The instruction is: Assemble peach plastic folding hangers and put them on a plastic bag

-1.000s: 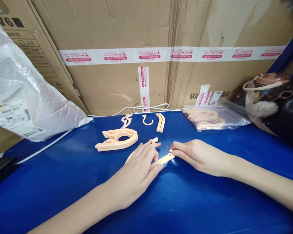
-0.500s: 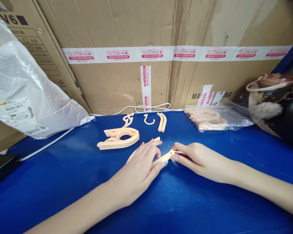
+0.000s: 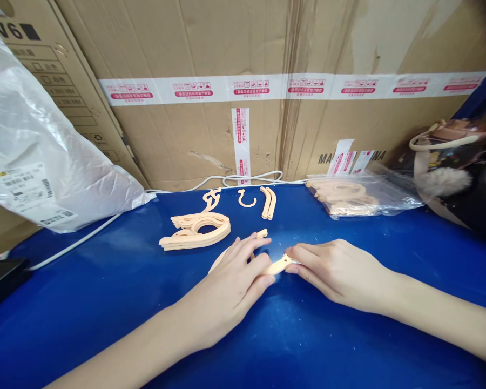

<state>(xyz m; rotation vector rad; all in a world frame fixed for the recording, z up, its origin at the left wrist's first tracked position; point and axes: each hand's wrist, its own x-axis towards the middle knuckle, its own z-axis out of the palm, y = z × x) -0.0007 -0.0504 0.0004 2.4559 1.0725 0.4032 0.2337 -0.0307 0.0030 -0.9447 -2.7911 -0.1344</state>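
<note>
Brown cardboard spans the far side as one tall carton (image 3: 178,48), banded by white and red tape (image 3: 218,89). Before it spreads the shiny blue tabletop (image 3: 316,346). At far left a second carton (image 3: 71,81) stands partly behind a silvery white bag (image 3: 56,162) bearing a printed label. At right, against the frame edge, sits a black bag (image 3: 481,200) with a fluffy pompom (image 3: 447,182).

The left hand (image 3: 235,275) and the right hand (image 3: 336,270) meet near the middle of the tabletop, slightly apart. Far right of them, by the carton, lies a clear packet (image 3: 397,197) with cream pieces inside. A white cord (image 3: 73,246) runs along the far edge and down the left. Left of the hands rests a cream stack (image 3: 198,240) of curved pieces.

One cream strip (image 3: 276,266) is between the hands: the left grip is clamped on it, thumb against forefinger, and the right grip pinches its holed end. Another cream piece (image 3: 262,234) pokes from under the left fingers; whether it joins the strip I cannot tell. Farther back lie two curved rods (image 3: 269,203), side by side, and, left of them, a small hook (image 3: 249,203).
</note>
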